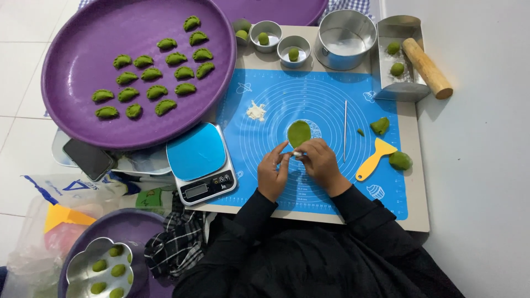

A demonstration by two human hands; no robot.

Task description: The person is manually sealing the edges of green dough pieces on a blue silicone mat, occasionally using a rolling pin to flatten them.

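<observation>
Thin flat oval disc of green dough [298, 133], flat on blue silicone mat, just beyond fingertips, small white lump [297, 154] beside.

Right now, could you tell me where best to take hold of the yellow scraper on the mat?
Probably by the yellow scraper's narrow handle, its lower-left end, coming from above: it lies flat on the blue mat, blade pointing up-right, nothing touching the handle.

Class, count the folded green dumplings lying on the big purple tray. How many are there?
18 folded green dumplings, all on the big purple tray, in slanting rows across its middle, from upper right to lower left. None looks hidden.
</observation>
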